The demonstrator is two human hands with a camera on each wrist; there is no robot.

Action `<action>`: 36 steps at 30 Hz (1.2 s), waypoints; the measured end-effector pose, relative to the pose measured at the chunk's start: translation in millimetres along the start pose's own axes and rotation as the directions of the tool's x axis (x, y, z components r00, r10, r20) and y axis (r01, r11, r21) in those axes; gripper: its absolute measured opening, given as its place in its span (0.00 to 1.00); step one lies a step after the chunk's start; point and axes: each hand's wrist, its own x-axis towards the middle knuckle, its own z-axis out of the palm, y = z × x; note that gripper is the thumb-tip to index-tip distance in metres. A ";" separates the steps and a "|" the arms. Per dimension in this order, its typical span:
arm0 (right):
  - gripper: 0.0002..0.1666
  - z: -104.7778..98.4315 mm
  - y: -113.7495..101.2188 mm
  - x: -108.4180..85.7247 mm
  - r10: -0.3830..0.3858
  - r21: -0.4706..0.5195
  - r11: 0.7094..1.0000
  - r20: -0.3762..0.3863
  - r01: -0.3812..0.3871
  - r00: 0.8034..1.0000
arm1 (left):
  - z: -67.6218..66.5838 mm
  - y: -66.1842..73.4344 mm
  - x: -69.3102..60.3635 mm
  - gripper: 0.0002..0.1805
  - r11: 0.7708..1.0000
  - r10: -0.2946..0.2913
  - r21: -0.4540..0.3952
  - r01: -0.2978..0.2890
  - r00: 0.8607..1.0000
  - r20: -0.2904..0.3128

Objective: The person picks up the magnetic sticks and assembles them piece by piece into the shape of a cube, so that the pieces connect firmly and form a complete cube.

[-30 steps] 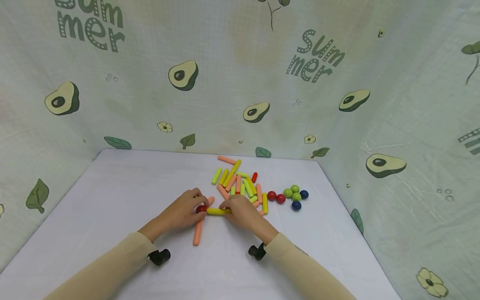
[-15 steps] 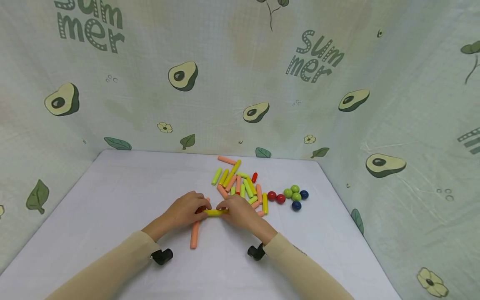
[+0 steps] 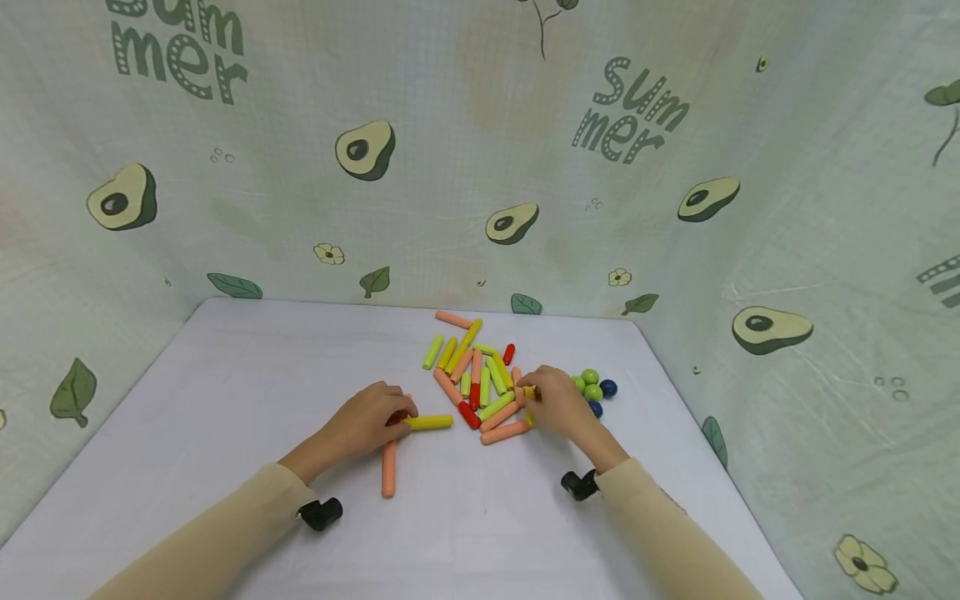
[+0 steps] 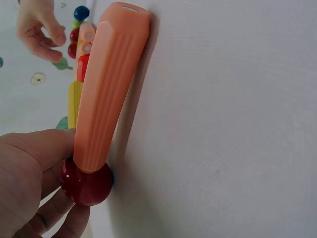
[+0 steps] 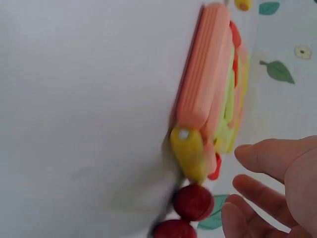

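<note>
In the head view my left hand [image 3: 365,421] stays left of centre on the table. Its thumb and fingers pinch a shiny red ball [image 4: 86,183], clearest in the left wrist view. One end of a ridged peach stick [image 4: 111,84] touches that ball. A yellow stick [image 3: 431,422] points right from the ball. Another peach end shows beyond my fingers. My right hand [image 3: 562,404] hovers over a short yellow stick [image 5: 189,153] and two red balls [image 5: 193,202]. Its fingers are parted with nothing between them in the right wrist view. From the head it hides the red balls.
A loose pile of peach, yellow, lime and red sticks [image 3: 493,377] lies between and beyond my hands. Green balls [image 3: 591,377] and dark blue balls [image 3: 609,388] sit right of my right hand. Printed cloth [image 3: 442,167] hangs behind the table.
My right hand has let go of the yellow stick beside my left hand and moved right to the pile's right end. The left hand still pinches the red ball.
</note>
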 end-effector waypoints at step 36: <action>0.18 -1.1 -28.0 -10.8 -0.057 0.140 0.989 0.003 0.056 0.998 | -4.2 -4.8 -0.3 0.06 0.999 0.018 -0.036 -0.017 1.000 0.026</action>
